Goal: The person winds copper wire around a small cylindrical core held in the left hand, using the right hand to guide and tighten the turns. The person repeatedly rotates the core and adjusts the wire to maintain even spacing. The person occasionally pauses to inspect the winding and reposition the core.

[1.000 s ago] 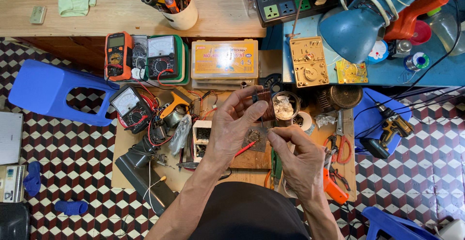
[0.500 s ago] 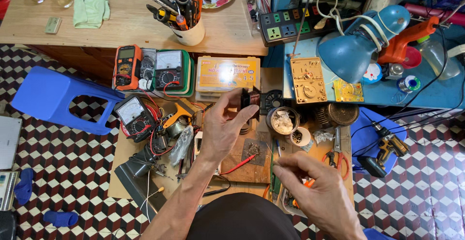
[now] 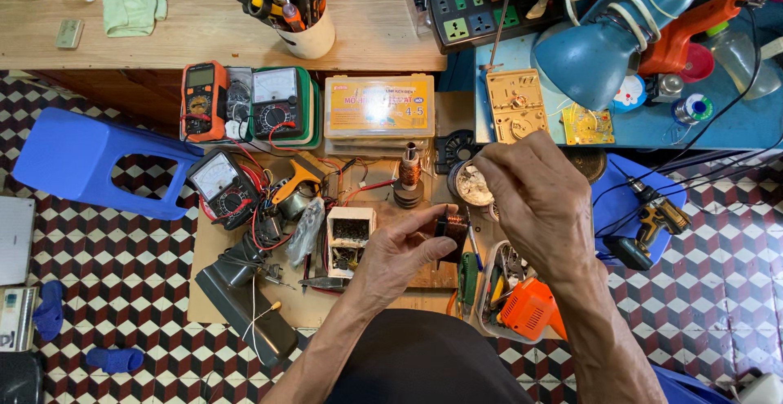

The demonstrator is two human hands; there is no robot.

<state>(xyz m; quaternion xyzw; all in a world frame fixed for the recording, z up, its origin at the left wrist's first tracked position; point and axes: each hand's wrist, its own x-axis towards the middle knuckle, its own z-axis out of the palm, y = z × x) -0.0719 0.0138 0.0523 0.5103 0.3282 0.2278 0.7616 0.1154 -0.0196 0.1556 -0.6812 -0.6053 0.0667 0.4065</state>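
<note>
My left hand [image 3: 395, 257] grips a small dark coil wound with copper wire [image 3: 451, 228] over the wooden work board [image 3: 245, 286]. My right hand [image 3: 540, 202] hovers just right of the coil. Its fingers are curled together above a round tin of pale paste [image 3: 471, 184], and what they pinch is hidden. A second copper-wound coil [image 3: 409, 174] stands upright on the board, just behind my left hand.
Three multimeters [image 3: 277, 102] and a yellow parts box [image 3: 379, 106] lie at the back. A blue stool [image 3: 77, 159] lies on the tiled floor to the left. A blue lamp [image 3: 608, 41], power strip [image 3: 481, 17], tool cup [image 3: 306, 33], orange tool [image 3: 530, 310] and cordless drill [image 3: 652, 225] surround the board.
My right hand has risen from the tools at the lower right to the paste tin. My left hand has drawn the coil down and closer to me.
</note>
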